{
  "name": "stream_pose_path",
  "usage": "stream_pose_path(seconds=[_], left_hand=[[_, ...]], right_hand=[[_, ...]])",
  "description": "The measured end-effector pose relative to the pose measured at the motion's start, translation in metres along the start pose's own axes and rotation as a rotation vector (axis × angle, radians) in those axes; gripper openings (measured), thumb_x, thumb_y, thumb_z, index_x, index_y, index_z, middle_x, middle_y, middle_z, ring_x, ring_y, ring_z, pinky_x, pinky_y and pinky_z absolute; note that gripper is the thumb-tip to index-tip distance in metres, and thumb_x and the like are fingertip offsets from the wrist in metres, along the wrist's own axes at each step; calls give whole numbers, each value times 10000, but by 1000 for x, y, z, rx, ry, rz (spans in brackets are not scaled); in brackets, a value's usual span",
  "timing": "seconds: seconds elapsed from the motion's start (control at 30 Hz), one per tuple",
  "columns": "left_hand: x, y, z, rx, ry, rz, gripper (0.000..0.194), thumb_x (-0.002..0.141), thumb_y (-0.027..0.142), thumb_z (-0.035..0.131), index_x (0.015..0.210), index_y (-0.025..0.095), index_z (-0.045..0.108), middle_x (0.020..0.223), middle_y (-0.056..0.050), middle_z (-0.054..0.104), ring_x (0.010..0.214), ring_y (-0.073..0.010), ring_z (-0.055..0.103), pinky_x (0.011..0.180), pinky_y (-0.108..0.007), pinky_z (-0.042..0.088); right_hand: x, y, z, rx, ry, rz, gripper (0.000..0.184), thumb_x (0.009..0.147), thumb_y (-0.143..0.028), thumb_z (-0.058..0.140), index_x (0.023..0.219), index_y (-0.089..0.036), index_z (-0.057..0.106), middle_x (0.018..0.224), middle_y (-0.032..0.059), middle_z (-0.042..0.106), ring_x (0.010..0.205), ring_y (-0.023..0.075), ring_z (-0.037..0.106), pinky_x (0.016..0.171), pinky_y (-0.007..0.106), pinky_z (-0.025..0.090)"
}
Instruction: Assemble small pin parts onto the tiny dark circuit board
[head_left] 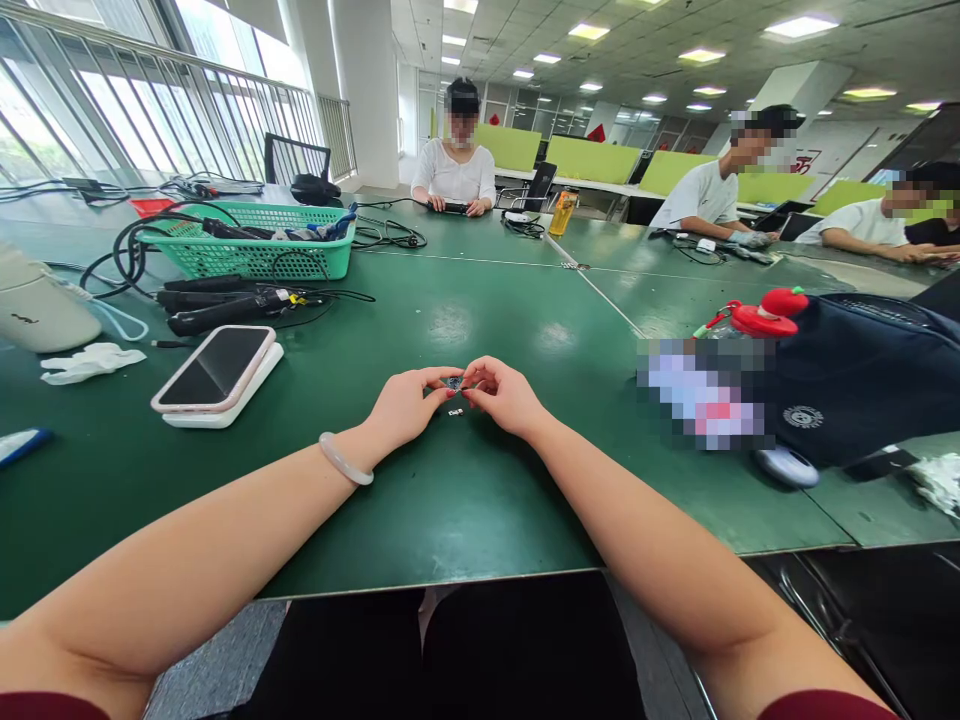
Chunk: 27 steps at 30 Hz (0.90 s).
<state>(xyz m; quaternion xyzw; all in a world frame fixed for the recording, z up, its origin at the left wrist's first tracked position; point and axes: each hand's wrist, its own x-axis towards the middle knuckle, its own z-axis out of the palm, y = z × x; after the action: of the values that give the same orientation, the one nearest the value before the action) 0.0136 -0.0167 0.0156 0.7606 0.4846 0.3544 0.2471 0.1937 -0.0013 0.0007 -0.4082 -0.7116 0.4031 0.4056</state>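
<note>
Both my hands meet over the green table (420, 480), pinching a tiny dark, speckled piece (454, 383) between them. My left hand (405, 405) grips its left side with thumb and forefinger; a pale bangle circles that wrist. On the other side, my right hand (501, 395) has its thumb and fingertips closed at the piece's right edge. What kind of piece it is cannot be made out. Just below the fingertips, a small white and dark bit (455, 412) lies on the table.
Left of my hands, a phone (217, 368) rests on a white box, near cables and a green basket (262, 255). A crumpled tissue (94, 362) lies farther left. To the right are a dark bag (862, 370) and a mouse (786, 467). Several people sit across the table.
</note>
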Motion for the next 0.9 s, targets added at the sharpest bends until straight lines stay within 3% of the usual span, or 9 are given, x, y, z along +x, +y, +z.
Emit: stream_pose_path(seconds=[0.17, 0.33, 0.67, 0.9], left_hand=[[0, 4, -1, 9, 30, 69, 296, 762, 261, 594, 1037, 308, 692, 747, -15, 673, 720, -213, 551, 764, -315, 405], [-1, 0, 1, 75, 48, 107, 305, 747, 250, 624, 1037, 314, 692, 753, -39, 622, 752, -222, 528, 791, -323, 395], [-4, 8, 0, 489, -32, 185, 402, 839, 262, 528, 1240, 290, 533, 875, -43, 659, 892, -209, 563, 799, -332, 437], [-4, 8, -2, 265, -72, 128, 419, 797, 271, 546, 1215, 270, 514, 857, 5, 683, 913, -199, 593, 839, -338, 436]], right_hand=[[0, -2, 0, -49, -1, 3, 217, 697, -198, 561, 885, -215, 453, 795, -21, 613, 552, 75, 535, 583, 238, 451], [-2, -4, 0, -95, 10, -14, 201, 701, -192, 558, 857, -218, 435, 784, -19, 619, 568, 83, 541, 616, 249, 453], [-2, -2, -1, -121, 5, -14, 215, 698, -190, 568, 869, -227, 443, 742, -37, 611, 565, 85, 538, 627, 249, 454], [-3, -5, -1, -153, 18, -40, 216, 701, -194, 570, 878, -223, 450, 769, -29, 611, 561, 79, 513, 609, 238, 439]])
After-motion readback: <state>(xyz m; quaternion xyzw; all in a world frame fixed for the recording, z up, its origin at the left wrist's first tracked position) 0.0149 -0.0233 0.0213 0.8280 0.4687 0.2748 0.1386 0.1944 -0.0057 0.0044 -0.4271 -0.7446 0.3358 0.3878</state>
